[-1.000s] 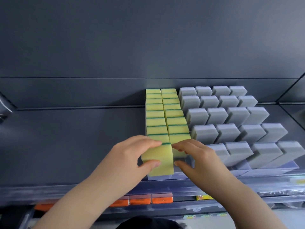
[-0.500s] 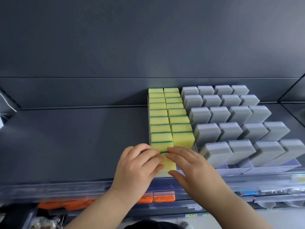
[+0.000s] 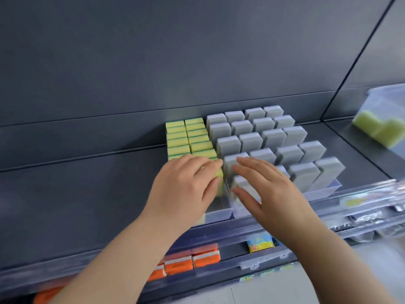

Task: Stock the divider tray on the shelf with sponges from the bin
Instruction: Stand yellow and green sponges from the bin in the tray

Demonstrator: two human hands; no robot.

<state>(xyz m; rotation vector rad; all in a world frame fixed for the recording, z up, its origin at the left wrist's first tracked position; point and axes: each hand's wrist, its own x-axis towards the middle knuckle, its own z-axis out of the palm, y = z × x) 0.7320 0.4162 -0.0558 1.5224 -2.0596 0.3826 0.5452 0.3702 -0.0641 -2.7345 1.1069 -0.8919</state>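
Note:
A clear divider tray (image 3: 219,213) stands on the dark shelf. Its two left lanes hold yellow sponges (image 3: 188,137) with green backs, and the lanes to the right hold grey sponges (image 3: 271,137). My left hand (image 3: 184,187) lies flat over the front yellow sponges, fingers fairly straight, with the thumb against the side of the front sponge (image 3: 219,179). My right hand (image 3: 267,194) hovers with spread fingers over the front grey sponges and holds nothing. The clear bin (image 3: 385,102) with more yellow sponges (image 3: 377,128) sits on the shelf at the far right.
Bare dark shelf surface (image 3: 76,183) stretches left of the tray. A clear front rail (image 3: 361,200) runs along the shelf edge. On the shelf below lie orange packs (image 3: 192,260) and a small colourful packet (image 3: 260,242). A vertical shelf divider (image 3: 350,69) stands right of the tray.
The yellow sponge that both hands held went down into the left lane's front. My left hand now lies on it. My right hand let go and moved right, fingers spread. The view swung right.

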